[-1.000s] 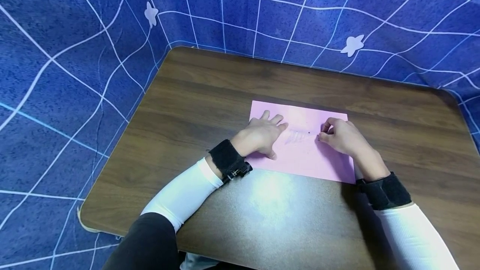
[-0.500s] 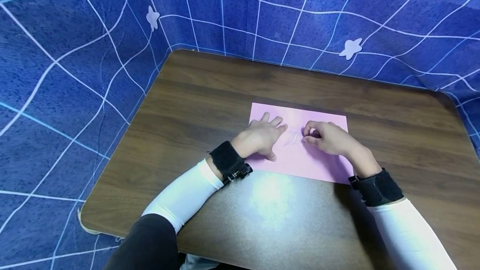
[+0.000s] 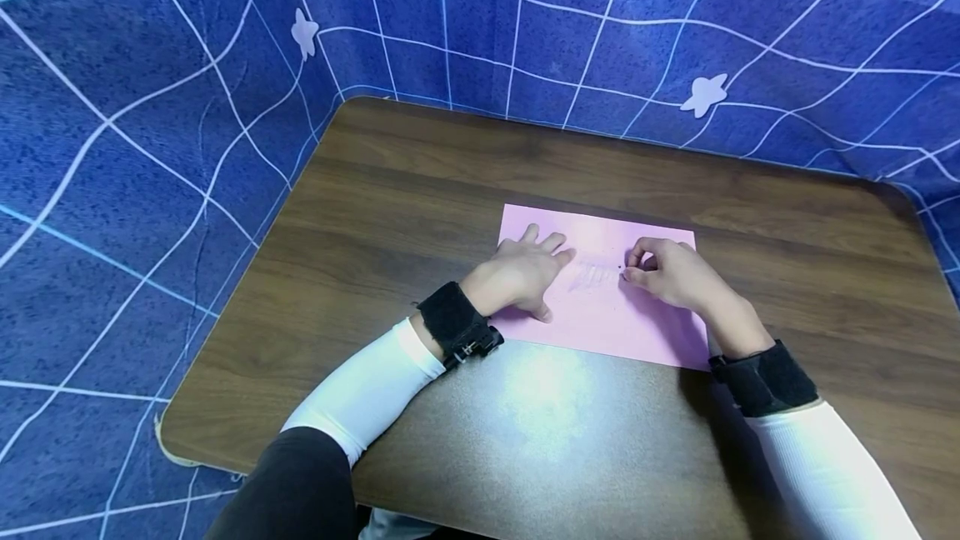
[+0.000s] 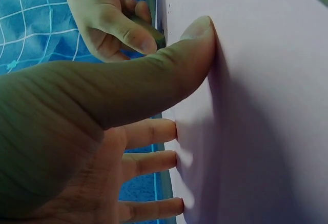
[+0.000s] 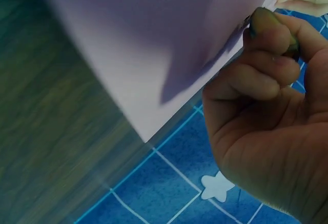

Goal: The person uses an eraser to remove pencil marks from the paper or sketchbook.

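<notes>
Left hand (image 3: 522,272) flat on paper (image 3: 600,307)

The left hand (image 3: 525,269) is lying flat with fingers spread, while the right hand (image 3: 671,273) is curling its fingertips into a pinch beside it.

I can read no text, label, brand or number anywhere. The only marks I see are faint purplish strokes on the pink sheet (image 3: 600,290), between my two hands, and they form no letters I can make out. The blue cloth (image 3: 150,107) carries only white lines and star shapes.
</notes>
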{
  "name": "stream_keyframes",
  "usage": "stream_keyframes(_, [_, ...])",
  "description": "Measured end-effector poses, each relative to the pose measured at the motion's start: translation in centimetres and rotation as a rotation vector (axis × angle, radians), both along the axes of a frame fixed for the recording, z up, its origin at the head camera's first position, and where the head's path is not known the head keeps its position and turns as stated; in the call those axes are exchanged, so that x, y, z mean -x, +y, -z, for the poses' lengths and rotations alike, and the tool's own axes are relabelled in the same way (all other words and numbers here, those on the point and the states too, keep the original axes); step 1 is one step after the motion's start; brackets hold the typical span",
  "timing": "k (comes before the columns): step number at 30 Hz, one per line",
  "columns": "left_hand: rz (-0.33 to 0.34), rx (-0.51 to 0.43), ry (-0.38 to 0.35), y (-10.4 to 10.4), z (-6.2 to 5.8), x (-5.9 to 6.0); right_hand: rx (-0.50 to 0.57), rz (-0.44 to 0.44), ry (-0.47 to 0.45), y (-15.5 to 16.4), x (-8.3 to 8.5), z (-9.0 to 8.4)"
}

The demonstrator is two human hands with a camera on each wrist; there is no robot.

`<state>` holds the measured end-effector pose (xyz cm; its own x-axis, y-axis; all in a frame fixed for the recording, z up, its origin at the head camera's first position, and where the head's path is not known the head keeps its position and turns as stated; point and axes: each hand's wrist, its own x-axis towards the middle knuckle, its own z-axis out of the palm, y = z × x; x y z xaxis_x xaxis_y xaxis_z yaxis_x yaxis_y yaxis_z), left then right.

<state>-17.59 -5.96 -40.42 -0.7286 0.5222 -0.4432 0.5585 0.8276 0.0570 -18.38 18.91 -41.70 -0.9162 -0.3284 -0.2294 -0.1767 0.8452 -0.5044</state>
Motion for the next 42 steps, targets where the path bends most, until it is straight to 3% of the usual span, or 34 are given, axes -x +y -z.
stream_keyframes(7, [-0.002,0.003,0.001,-0.1,-0.1,-0.1,-0.089,0.027,0.028,0.9,0.0,-0.5])
stream_keyframes(11, [-0.01,-0.003,0.003,-0.2,0.0,-0.1,-0.113,-0.056,0.037,0.4,0.2,-0.8])
stream_keyframes(19, [-0.004,-0.009,-0.002,0.0,0.0,-0.3,0.002,-0.224,0.016,-1.2,0.3,-0.5])
stream_keyframes(34, [0.0,-0.012,0.0,0.2,-0.4,-0.3,-0.009,-0.052,0.048,1.4,0.7,0.2])
stream_keyframes(42, [-0.006,-0.003,-0.006,0.1,-0.4,-0.1,-0.073,-0.101,0.065,0.9,0.5,-0.7])
